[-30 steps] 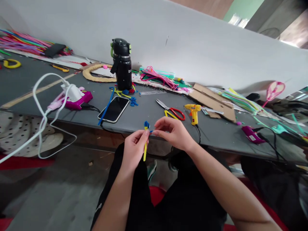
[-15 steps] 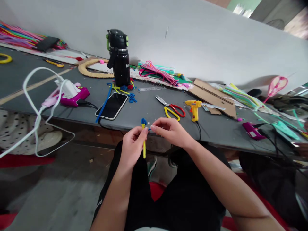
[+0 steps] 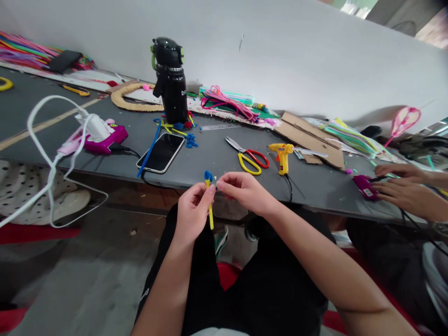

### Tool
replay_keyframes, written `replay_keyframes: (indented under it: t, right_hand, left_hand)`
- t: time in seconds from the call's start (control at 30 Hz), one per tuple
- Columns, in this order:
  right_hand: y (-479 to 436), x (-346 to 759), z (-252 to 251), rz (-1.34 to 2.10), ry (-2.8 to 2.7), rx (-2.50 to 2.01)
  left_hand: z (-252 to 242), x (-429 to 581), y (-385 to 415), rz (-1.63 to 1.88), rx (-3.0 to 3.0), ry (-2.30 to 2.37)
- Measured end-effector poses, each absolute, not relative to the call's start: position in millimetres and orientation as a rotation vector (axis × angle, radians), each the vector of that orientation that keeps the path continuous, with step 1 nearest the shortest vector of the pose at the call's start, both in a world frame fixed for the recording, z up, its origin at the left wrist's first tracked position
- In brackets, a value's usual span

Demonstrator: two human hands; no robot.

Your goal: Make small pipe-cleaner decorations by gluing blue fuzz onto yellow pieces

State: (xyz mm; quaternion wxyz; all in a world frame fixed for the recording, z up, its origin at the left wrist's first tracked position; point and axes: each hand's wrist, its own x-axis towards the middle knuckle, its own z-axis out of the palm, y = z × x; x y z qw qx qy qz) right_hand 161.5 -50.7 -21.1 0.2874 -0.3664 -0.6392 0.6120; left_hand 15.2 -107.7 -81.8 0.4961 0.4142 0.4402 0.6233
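Note:
A yellow pipe cleaner (image 3: 211, 217) with a blue fuzzy tip (image 3: 208, 176) stands upright just before the table's front edge. My left hand (image 3: 192, 213) is closed around its stem. My right hand (image 3: 245, 190) pinches a short blue piece right beside the blue tip. Both hands hover over my lap in black trousers. On the grey table (image 3: 217, 158) beyond them lie red and yellow scissors (image 3: 249, 158) and a yellow glue gun (image 3: 283, 157).
A phone (image 3: 161, 152), a black bottle (image 3: 170, 80), a magenta glue gun (image 3: 102, 138) with white cable, cardboard (image 3: 308, 138) and heaps of coloured pipe cleaners (image 3: 227, 103) crowd the table. Another person's hands (image 3: 406, 186) rest at the right by a purple device (image 3: 365, 187).
Another person's hands have come into view at the right, by the purple device. My own hands and the pipe cleaner have hardly moved; the camera has shifted slightly.

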Motion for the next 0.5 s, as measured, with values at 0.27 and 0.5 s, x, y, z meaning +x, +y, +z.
replay_keyframes:
  t: [0.27,0.5]
  right_hand:
    - [-46,168,-23,1.692,-1.717,-0.945]
    - [-41,175,-21,1.555,-1.795,-0.917]
  left_hand:
    - [-81,16,-108,1.53,0.956,1.033]
    - [-77,13,-107,1.484,0.877,1.105]
